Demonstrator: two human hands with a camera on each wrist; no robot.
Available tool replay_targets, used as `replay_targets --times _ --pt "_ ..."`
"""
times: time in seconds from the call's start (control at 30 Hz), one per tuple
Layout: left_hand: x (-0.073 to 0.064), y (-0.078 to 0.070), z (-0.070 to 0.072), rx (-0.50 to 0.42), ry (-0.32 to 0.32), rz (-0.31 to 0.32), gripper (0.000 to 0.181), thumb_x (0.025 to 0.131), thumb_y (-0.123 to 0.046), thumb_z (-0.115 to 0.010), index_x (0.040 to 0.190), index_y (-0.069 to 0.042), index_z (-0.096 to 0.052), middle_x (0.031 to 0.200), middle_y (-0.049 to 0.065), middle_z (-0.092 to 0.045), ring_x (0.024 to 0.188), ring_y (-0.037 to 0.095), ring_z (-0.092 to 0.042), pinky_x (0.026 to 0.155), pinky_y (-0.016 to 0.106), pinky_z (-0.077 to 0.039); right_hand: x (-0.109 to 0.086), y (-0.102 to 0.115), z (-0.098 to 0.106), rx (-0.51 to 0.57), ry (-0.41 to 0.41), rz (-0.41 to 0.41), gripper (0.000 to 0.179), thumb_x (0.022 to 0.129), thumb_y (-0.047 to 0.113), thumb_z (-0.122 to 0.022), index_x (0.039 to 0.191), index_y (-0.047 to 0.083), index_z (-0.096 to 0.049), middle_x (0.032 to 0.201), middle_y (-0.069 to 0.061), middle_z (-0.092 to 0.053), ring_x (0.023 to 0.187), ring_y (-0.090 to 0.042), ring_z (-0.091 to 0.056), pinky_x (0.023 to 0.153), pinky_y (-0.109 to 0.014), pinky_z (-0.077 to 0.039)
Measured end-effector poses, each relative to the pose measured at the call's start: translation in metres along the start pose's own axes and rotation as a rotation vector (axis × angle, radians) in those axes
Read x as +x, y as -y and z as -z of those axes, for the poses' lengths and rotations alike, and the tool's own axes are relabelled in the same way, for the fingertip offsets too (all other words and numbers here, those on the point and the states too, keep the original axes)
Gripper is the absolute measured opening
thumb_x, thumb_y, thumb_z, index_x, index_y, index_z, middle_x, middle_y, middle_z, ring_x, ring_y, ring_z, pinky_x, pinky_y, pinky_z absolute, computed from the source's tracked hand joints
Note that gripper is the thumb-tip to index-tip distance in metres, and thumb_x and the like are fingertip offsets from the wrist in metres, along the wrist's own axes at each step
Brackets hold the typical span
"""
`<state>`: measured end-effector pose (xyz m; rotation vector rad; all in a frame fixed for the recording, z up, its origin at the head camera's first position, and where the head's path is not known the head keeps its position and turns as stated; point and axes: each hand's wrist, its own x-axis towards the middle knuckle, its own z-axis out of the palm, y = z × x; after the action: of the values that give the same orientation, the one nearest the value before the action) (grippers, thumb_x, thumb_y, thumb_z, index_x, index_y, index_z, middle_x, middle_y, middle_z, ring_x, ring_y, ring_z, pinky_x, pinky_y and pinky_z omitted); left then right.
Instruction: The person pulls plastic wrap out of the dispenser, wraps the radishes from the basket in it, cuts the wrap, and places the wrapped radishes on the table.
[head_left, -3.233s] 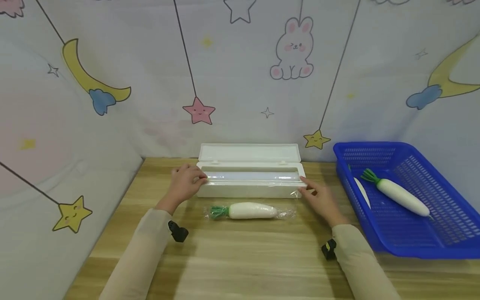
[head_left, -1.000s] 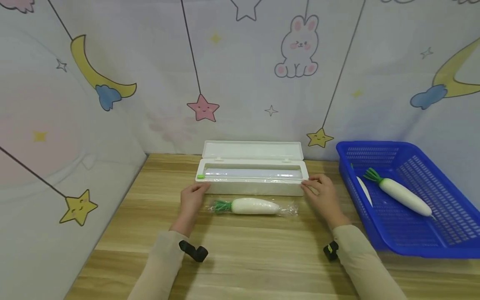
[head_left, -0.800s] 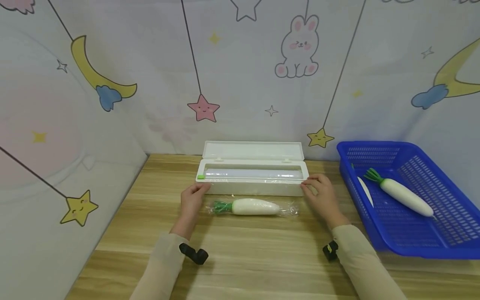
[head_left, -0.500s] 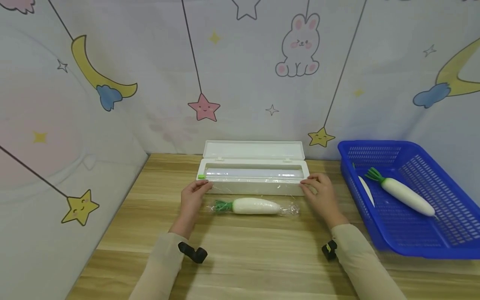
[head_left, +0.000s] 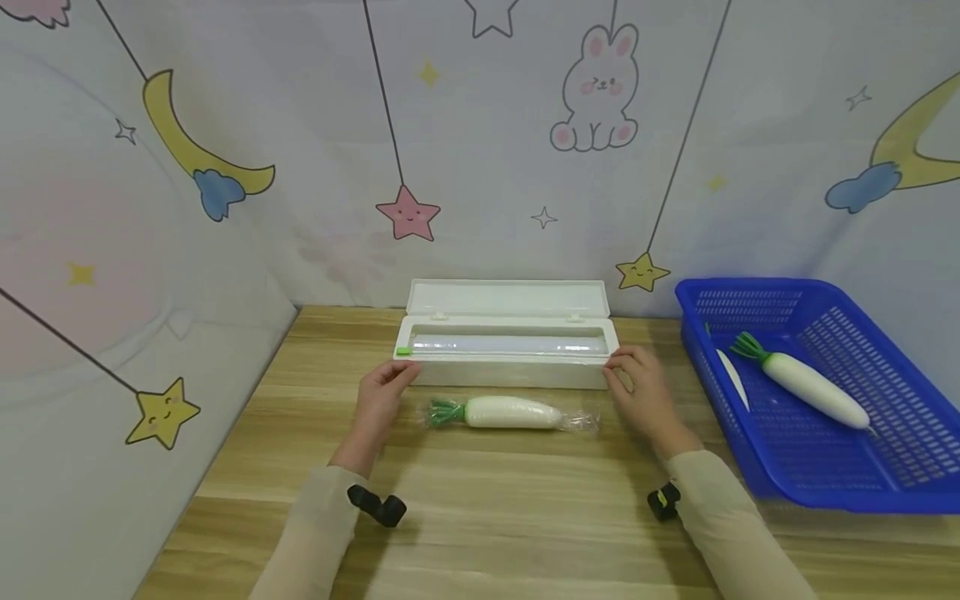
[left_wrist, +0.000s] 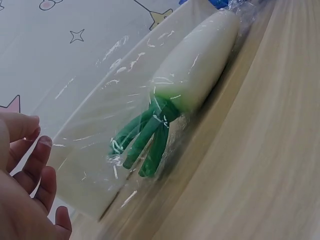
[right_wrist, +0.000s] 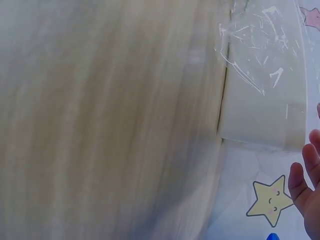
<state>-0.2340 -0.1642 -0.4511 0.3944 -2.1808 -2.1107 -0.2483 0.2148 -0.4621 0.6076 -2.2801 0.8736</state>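
Behind the wrapped radish [head_left: 512, 412], at the front corners of the white box [head_left: 517, 375], clear film [left_wrist: 100, 115] is seemingly pinched by the left hand [head_left: 378, 406] and right hand [head_left: 647, 400], and could be creased by uneven pulling.

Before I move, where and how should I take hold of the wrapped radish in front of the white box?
Take the wrapped radish by its thick white middle, probably from above, closing across its width: it lies flat, parallel to the white box just behind it. The green leaves and crinkled film end seem poorer holds.
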Motion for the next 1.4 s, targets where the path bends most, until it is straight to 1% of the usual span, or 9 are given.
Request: replay_targets --times 0.2,0.3,0.4,0.53,0.73,0.93,1.1,1.27,1.4 --pt "-0.004 0.004 0.013 0.051 0.060 0.010 0.012 0.091 -0.018 -0.068 0.096 -0.008 -0.069 0.092 -0.009 -0.062 0.095 0.011 -0.053 0.088 0.031 -0.042 -0.008 0.005 0.008 0.032 0.027 0.024 0.011 0.077 -0.010 -0.072 0.081 -0.003 -0.064 0.094 -0.019 -0.061 0.094 -0.038 -0.055 0.086 -0.044 -0.040" --pt "-0.006 0.006 0.018 0.088 0.091 0.007 0.014 0.090 -0.016 -0.068 0.098 -0.005 -0.069 0.092 -0.009 -0.062 0.094 0.012 -0.053 0.085 0.029 -0.043 -0.012 0.009 0.013 0.034 0.056 0.021 0.011 0.077 -0.009 -0.072 0.081 -0.002 -0.065 0.095 -0.019 -0.061 0.095 -0.037 -0.054 0.085 -0.039 -0.039" --pt "-0.010 0.008 0.024 0.135 0.125 -0.034 0.018 0.090 -0.014 -0.068 0.100 0.002 -0.068 0.092 -0.008 -0.062 0.091 0.012 -0.051 0.080 0.025 -0.042 -0.017 0.014 0.018 0.037 0.078 0.031 0.011 0.077 -0.008 -0.072 0.081 -0.001 -0.065 0.095 -0.018 -0.062 0.096 -0.036 -0.054 0.084 -0.036 -0.037" --pt "-0.017 0.010 0.033 0.211 0.195 -0.125 0.020 0.090 -0.012 -0.068 0.099 0.006 -0.066 0.093 -0.005 -0.063 0.088 0.012 -0.050 0.077 0.025 -0.042 -0.026 0.019 0.023 0.039 0.112 0.053 0.015 0.075 -0.009 -0.074 0.082 0.002 -0.065 0.096 -0.016 -0.063 0.096 -0.034 -0.056 0.084 -0.035 -0.038" --pt "-0.025 0.013 0.044 0.340 0.304 -0.221 0.013 0.090 -0.011 -0.067 0.094 0.001 -0.068 0.103 0.004 -0.062 0.097 0.013 -0.051 0.082 0.031 -0.041 -0.039 0.025 0.029 0.005 0.191 0.055 0.020 0.074 -0.005 -0.075 0.081 0.009 -0.065 0.100 -0.014 -0.063 0.096 -0.034 -0.057 0.084 -0.043 -0.041" --pt "-0.028 0.017 0.050 0.439 0.380 -0.249 0.010 0.086 -0.009 -0.070 0.094 -0.003 -0.072 0.111 0.011 -0.060 0.111 0.024 -0.050 0.095 0.043 -0.038 -0.047 0.025 0.031 -0.018 0.279 0.067 0.023 0.073 -0.004 -0.076 0.081 0.014 -0.066 0.103 -0.012 -0.061 0.099 -0.034 -0.056 0.085 -0.048 -0.043" --pt "-0.027 0.018 0.049 0.498 0.415 -0.297 0.007 0.084 -0.005 -0.071 0.090 -0.004 -0.073 0.110 0.013 -0.061 0.111 0.032 -0.051 0.100 0.054 -0.033 -0.048 0.019 0.029 -0.033 0.368 0.064 0.016 0.076 0.001 -0.076 0.081 0.014 -0.067 0.104 -0.013 -0.061 0.100 -0.033 -0.056 0.086 -0.049 -0.045" --pt "-0.027 0.017 0.047 0.611 0.413 -0.356 0.006 0.084 -0.007 -0.072 0.089 -0.006 -0.074 0.106 0.011 -0.062 0.106 0.032 -0.052 0.094 0.050 -0.038 -0.049 0.018 0.027 -0.061 0.494 -0.014 0.010 0.080 0.007 -0.073 0.080 0.015 -0.067 0.105 -0.011 -0.061 0.101 -0.032 -0.055 0.088 -0.049 -0.046" --pt "-0.027 0.017 0.047 0.621 0.411 -0.361 0.010 0.088 -0.013 -0.070 0.093 -0.006 -0.075 0.106 0.010 -0.063 0.106 0.031 -0.053 0.093 0.049 -0.039 -0.044 0.020 0.031 -0.065 0.536 -0.120 0.008 0.082 0.008 -0.071 0.079 0.014 -0.066 0.092 -0.003 -0.063 0.089 -0.023 -0.058 0.081 -0.043 -0.048"
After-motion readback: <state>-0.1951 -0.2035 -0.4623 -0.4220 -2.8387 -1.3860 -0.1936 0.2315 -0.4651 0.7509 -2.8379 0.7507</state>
